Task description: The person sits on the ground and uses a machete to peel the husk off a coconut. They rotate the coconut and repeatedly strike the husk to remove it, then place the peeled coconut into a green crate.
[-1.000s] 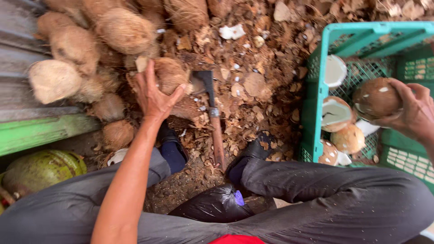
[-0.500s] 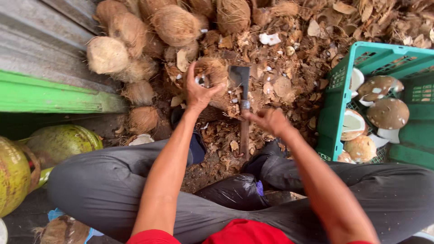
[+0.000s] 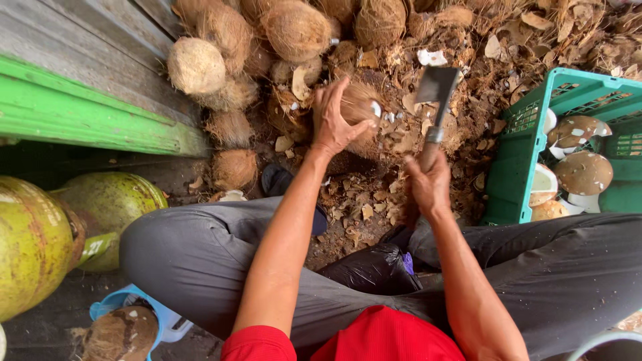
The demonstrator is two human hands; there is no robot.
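Brown husk-strewn ground (image 3: 374,200) — left hand (image 3: 332,120) clamped on a fibrous brown coconut (image 3: 358,113), right hand (image 3: 428,184) gripping a steel-bladed cleaver (image 3: 436,90) just beside it — between green-painted boards (image 3: 80,113) and a green plastic crate (image 3: 518,154).

Place: outdoor coconut-husking yard, ground-level work spot
Ground: dirt strewn with husk scraps (image 3: 374,200)
12 o'clock: heap of brown husked coconuts (image 3: 294,30)
3 o'clock: green plastic crate (image 3: 518,154) holding peeled coconuts
9 o'clock: green coconuts (image 3: 40,241), green-painted plank (image 3: 87,117)
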